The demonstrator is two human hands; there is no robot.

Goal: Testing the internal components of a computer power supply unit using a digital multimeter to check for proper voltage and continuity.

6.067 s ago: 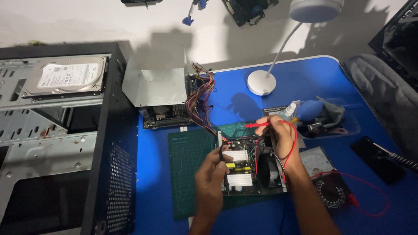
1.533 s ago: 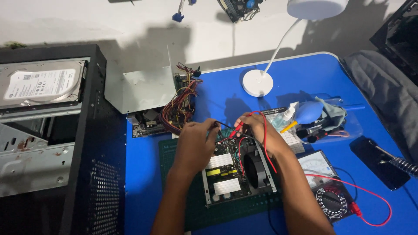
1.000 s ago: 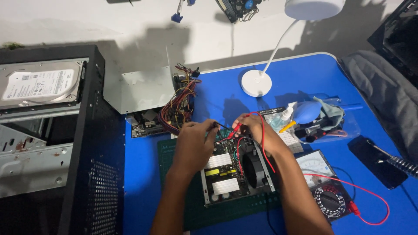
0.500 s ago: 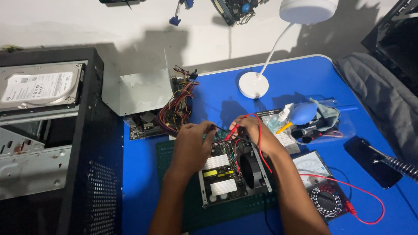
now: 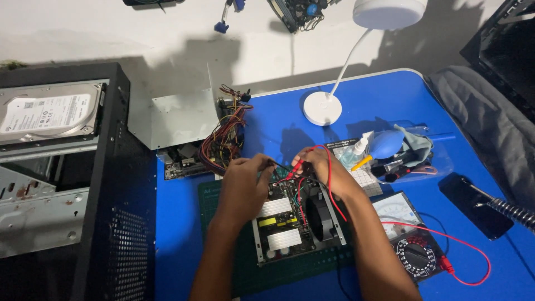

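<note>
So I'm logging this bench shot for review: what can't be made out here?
- Head view: where the probe tips touch the open power supply board; the left hand and right hand cover that spot.
- The multimeter needle and dial setting: too small.
- The lamp head: cut off by the top edge.
- The computer case inside: cut off by the left edge.

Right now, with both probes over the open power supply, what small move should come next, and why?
Probably lower the black probe in the left hand onto the board. Its tip seems just above it, the right hand holds the red probe nearby, and the meter is wired.
</note>
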